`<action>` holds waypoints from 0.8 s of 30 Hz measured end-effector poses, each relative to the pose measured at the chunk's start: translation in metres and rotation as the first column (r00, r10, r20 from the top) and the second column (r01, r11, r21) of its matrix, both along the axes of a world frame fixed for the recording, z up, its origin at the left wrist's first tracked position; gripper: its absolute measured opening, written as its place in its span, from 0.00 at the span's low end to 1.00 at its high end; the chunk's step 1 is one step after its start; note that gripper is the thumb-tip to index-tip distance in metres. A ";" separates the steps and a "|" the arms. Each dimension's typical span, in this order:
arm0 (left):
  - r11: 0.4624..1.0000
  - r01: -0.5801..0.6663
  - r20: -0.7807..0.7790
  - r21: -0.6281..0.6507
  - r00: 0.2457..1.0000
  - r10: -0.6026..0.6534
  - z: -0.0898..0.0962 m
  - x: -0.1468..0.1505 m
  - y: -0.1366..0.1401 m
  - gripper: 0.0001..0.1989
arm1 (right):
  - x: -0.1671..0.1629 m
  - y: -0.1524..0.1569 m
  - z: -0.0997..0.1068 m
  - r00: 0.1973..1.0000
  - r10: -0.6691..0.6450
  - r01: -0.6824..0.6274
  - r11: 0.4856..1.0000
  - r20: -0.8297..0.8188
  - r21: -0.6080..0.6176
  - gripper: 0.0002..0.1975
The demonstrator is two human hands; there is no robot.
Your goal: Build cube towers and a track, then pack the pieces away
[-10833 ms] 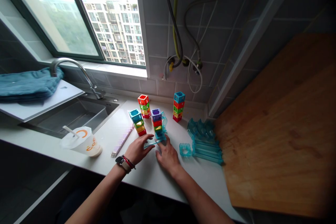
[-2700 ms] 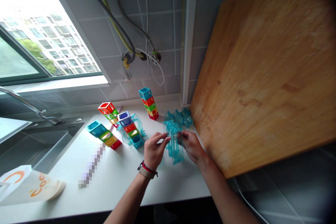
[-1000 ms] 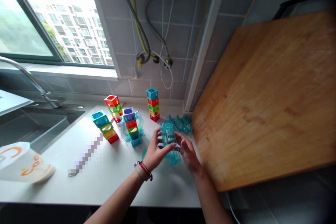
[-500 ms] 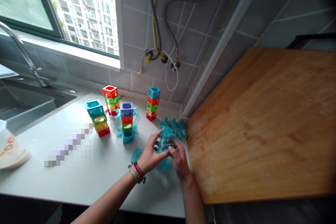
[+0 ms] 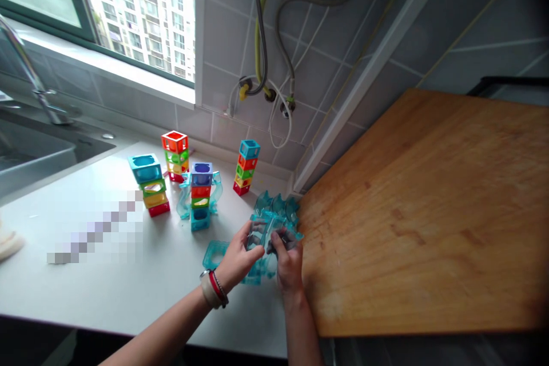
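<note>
My left hand point(image 5: 237, 257), with a watch and a red bracelet at the wrist, grips a clear teal plastic block point(image 5: 258, 230) between thumb and fingers. Right beside it, my right hand point(image 5: 290, 266) pinches a clear teal curved piece point(image 5: 294, 234); its exact shape is partly hidden by the fingers. The two pieces overlap in view, and I cannot tell whether they are joined. Below the hands lie more teal pieces point(image 5: 252, 280) on the counter. A flat teal square frame point(image 5: 211, 253) rests left of my left hand, and scalloped teal pieces point(image 5: 274, 201) lie behind.
Stacked towers of coloured open cubes stand on the white counter point(image 5: 107, 291): a tilted one point(image 5: 154, 187), a red-topped one point(image 5: 176, 155), a purple-topped one point(image 5: 201, 194) with teal curves, and a slim one point(image 5: 246, 167). A wooden board point(image 5: 420, 211) borders the right. A sink point(image 5: 38, 151) is left.
The view has shifted, so the towers sit further left. My hands have turned the teal parts, and the piece in my right hand now sticks out to the right of the block.
</note>
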State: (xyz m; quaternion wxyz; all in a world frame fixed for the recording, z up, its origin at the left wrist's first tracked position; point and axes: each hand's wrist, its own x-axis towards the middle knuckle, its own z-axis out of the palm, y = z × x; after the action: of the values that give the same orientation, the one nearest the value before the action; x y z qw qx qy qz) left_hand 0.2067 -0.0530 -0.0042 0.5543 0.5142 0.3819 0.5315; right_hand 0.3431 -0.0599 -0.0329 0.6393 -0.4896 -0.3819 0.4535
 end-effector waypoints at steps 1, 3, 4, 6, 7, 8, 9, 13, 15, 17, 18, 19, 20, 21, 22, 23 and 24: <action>0.999 -0.015 0.030 -0.031 0.999 0.016 0.004 -0.002 -0.002 0.21 | 0.001 0.000 0.000 1.000 -0.016 0.016 1.000 -0.010 0.006 0.16; 0.994 -0.037 0.097 -0.104 0.994 0.047 0.011 -0.011 -0.006 0.22 | 0.003 0.002 -0.002 0.996 -0.075 0.076 0.997 -0.046 0.007 0.16; 0.990 -0.041 0.122 -0.133 0.991 0.058 0.015 -0.018 -0.009 0.22 | 0.005 0.002 -0.002 0.992 -0.106 0.106 0.994 -0.063 0.000 0.16; 0.986 -0.046 0.128 -0.160 0.990 0.067 0.019 -0.036 -0.016 0.21 | 0.007 0.003 -0.004 0.988 -0.133 0.132 0.991 -0.077 -0.017 0.16; 0.985 -0.043 0.099 -0.165 0.993 0.060 0.020 -0.048 -0.021 0.21 | 0.007 0.004 -0.004 0.990 -0.127 0.126 0.992 -0.068 -0.020 0.16; 0.984 -0.046 0.066 -0.169 0.996 0.058 0.020 -0.061 -0.026 0.21 | 0.007 0.004 -0.005 0.992 -0.111 0.111 0.994 -0.054 -0.018 0.16; 0.983 -0.049 0.042 -0.175 0.998 0.057 0.019 -0.074 -0.031 0.21 | 0.007 0.004 -0.005 0.995 -0.093 0.092 0.996 -0.038 -0.014 0.16; 0.956 -0.084 0.073 -0.281 0.991 0.109 0.010 -0.128 -0.049 0.22 | 0.006 0.003 -0.006 0.999 -0.045 0.045 0.999 -0.010 -0.011 0.16; 0.928 -0.146 0.112 -0.344 0.974 0.195 0.003 -0.149 -0.053 0.23 | 0.005 0.002 -0.008 1.000 -0.018 0.018 0.999 -0.010 -0.030 0.17; 0.903 -0.194 0.141 -0.382 0.954 0.265 -0.005 -0.164 -0.053 0.24 | 0.004 0.001 -0.010 0.999 0.033 -0.033 0.998 0.009 -0.060 0.17; 0.899 -0.201 0.155 -0.389 0.948 0.279 -0.010 -0.169 -0.053 0.25 | 0.003 0.000 -0.011 0.998 0.063 -0.061 0.995 0.024 -0.077 0.17; 0.902 -0.195 0.165 -0.385 0.947 0.275 -0.015 -0.173 -0.052 0.25 | 0.001 0.000 -0.011 0.995 0.093 -0.089 0.992 0.041 -0.093 0.18; 0.911 -0.182 0.167 -0.370 0.952 0.258 -0.020 -0.176 -0.051 0.25 | 0.000 0.001 -0.011 0.990 0.125 -0.118 0.987 0.061 -0.109 0.18; 0.924 -0.165 0.162 -0.346 0.959 0.232 -0.025 -0.177 -0.050 0.24 | -0.001 0.003 -0.010 0.984 0.159 -0.148 0.981 0.084 -0.127 0.19; 0.938 -0.142 0.150 -0.317 0.969 0.197 -0.029 -0.178 -0.050 0.24 | -0.003 0.006 -0.007 0.974 0.197 -0.180 0.973 0.110 -0.147 0.19; 0.951 -0.113 0.133 -0.289 0.979 0.156 -0.033 -0.178 -0.049 0.24 | -0.005 0.011 -0.004 0.962 0.235 -0.211 0.963 0.139 -0.170 0.21; 0.961 -0.082 0.117 -0.265 0.986 0.116 -0.036 -0.178 -0.049 0.24 | -0.008 0.017 -0.001 0.947 0.272 -0.239 0.952 0.169 -0.194 0.22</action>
State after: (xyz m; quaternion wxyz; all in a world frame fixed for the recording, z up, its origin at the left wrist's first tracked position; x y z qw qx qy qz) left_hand 0.0287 -0.1017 -0.0405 0.6134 0.3816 0.4361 0.5367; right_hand 0.3355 -0.0427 -0.0338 0.4906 -0.5305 -0.4623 0.5139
